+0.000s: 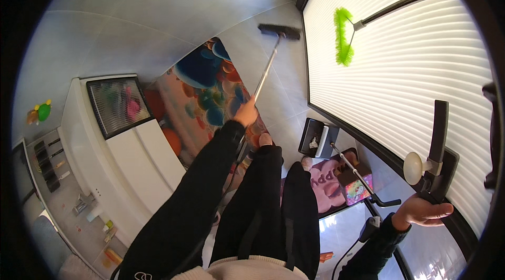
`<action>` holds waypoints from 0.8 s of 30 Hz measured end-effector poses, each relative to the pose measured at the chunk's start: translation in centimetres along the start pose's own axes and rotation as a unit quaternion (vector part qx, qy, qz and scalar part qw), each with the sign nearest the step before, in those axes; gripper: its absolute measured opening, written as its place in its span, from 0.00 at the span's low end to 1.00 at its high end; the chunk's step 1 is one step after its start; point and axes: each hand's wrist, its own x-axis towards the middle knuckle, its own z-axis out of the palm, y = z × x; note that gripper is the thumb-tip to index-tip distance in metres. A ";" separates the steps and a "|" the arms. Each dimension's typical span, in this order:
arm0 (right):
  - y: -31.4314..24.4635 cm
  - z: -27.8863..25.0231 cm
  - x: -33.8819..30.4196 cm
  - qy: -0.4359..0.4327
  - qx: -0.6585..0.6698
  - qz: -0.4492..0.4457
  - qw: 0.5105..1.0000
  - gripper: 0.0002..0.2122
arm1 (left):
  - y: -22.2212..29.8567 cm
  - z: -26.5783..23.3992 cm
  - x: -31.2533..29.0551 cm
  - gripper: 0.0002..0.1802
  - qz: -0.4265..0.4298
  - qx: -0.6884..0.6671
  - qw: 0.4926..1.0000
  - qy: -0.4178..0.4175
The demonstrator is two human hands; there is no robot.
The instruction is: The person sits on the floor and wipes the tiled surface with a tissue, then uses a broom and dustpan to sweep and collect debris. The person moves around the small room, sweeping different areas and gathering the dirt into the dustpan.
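My left hand (246,113) is closed around the pale pole of a broom (268,68). At the pole's far end, the dark broom head (279,31) rests on the grey tiles near the wall and looks slightly blurred. My right hand (424,211) is at the right, its fingers stretched out and holding nothing I can see. It lies just below the dark door handle (438,138), close to the door's frame; whether it touches the handle I cannot tell. A pale round knob (413,168) sits beside that handle.
A ribbed glass door (389,85) fills the right, with a green bristly brush (343,37) before it. A black dustpan (311,137) with a long handle (363,180) stands near my feet. A pebble-patterned mat (206,88), a pink mat (322,182) and a white cabinet (144,156) are nearby.
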 end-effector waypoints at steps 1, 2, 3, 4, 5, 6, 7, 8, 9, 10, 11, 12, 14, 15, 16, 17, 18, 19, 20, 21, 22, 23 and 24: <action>0.4 -0.1 0.1 0.011 -0.005 -0.023 1.000 0.30 | -1.4 0.4 -2.9 0.37 -0.011 0.005 1.000 0.001; 0.8 -0.2 0.3 0.008 -0.005 -0.040 0.999 0.30 | -2.6 0.9 -6.3 0.36 -0.007 0.024 1.000 0.002; 1.2 -0.3 0.3 0.011 -0.001 -0.053 0.999 0.31 | -3.7 1.1 -9.8 0.36 0.026 0.049 0.998 -0.002; 1.7 -0.2 0.4 0.017 0.040 -0.043 0.998 0.30 | -4.4 1.2 -13.2 0.37 -0.039 0.052 0.996 -0.063; 2.2 0.0 0.4 0.026 0.085 -0.028 0.996 0.29 | -5.0 1.2 -16.7 0.36 -0.044 0.070 0.994 -0.074; 2.6 0.0 0.3 0.025 0.139 -0.005 0.990 0.28 | -5.4 1.0 -19.5 0.36 -0.066 0.103 0.987 -0.108; 2.9 -0.2 0.4 0.015 0.130 -0.019 0.991 0.28 | -5.6 0.5 -22.2 0.36 -0.050 0.082 0.990 -0.098; 3.1 -0.4 0.4 -0.006 0.132 -0.024 0.991 0.28 | -5.8 0.0 -24.3 0.36 -0.044 0.064 0.992 -0.100; 3.3 -0.6 0.5 -0.038 0.148 -0.034 0.988 0.26 | -5.8 -0.5 -25.9 0.35 -0.039 0.050 0.994 -0.085; 3.5 -0.8 0.5 -0.037 0.166 -0.035 0.985 0.25 | -5.8 -1.1 -27.4 0.35 -0.042 0.034 0.995 -0.080; 3.6 -0.9 0.6 -0.035 0.123 -0.081 0.988 0.24 | -5.9 -1.7 -28.6 0.35 -0.061 0.020 0.995 -0.080; 3.7 -0.9 0.7 -0.038 0.138 -0.083 0.986 0.23 | -6.0 -2.2 -29.0 0.35 -0.077 0.035 0.993 -0.086; 3.7 -0.6 0.9 -0.061 0.205 -0.052 0.975 0.22 | -6.6 -3.4 -28.7 0.34 -0.095 0.008 0.994 -0.056; 3.6 -0.4 0.9 -0.049 0.191 -0.066 0.978 0.21 | -7.0 -3.9 -27.9 0.33 -0.110 -0.013 0.993 -0.040; 3.3 -0.4 1.1 -0.066 0.174 -0.079 0.979 0.21 | -7.4 -4.4 -26.6 0.33 -0.071 -0.002 0.997 0.016; 3.0 -0.2 1.1 -0.053 0.165 -0.089 0.981 0.21 | -7.9 -4.9 -25.1 0.32 -0.017 -0.003 0.997 0.080; 2.6 0.1 1.0 -0.039 0.156 -0.098 0.982 0.21 | -8.3 -5.3 -23.4 0.32 0.009 0.003 0.994 0.109; 2.0 0.3 1.0 -0.041 0.148 -0.103 0.983 0.21 | -8.7 -5.7 -21.6 0.32 0.020 0.000 0.992 0.128; 1.4 0.4 0.9 -0.043 0.140 -0.108 0.983 0.22 | -8.9 -5.7 -19.4 0.32 0.010 -0.025 0.992 0.121; 0.8 0.5 0.8 -0.055 0.136 -0.118 0.982 0.23 | -8.8 -5.4 -17.7 0.31 -0.047 -0.068 0.992 0.098; 0.3 0.7 0.7 -0.061 0.126 -0.130 0.982 0.24 | -8.6 -4.3 -16.9 0.31 -0.074 -0.164 0.980 0.086; -0.1 0.7 0.6 -0.056 0.115 -0.110 0.986 0.26 | -8.1 -3.0 -16.3 0.31 -0.138 -0.290 0.945 0.060; -0.3 1.0 0.6 -0.051 0.115 -0.112 0.986 0.26 | -7.5 -1.3 -16.5 0.32 -0.128 -0.330 0.932 0.075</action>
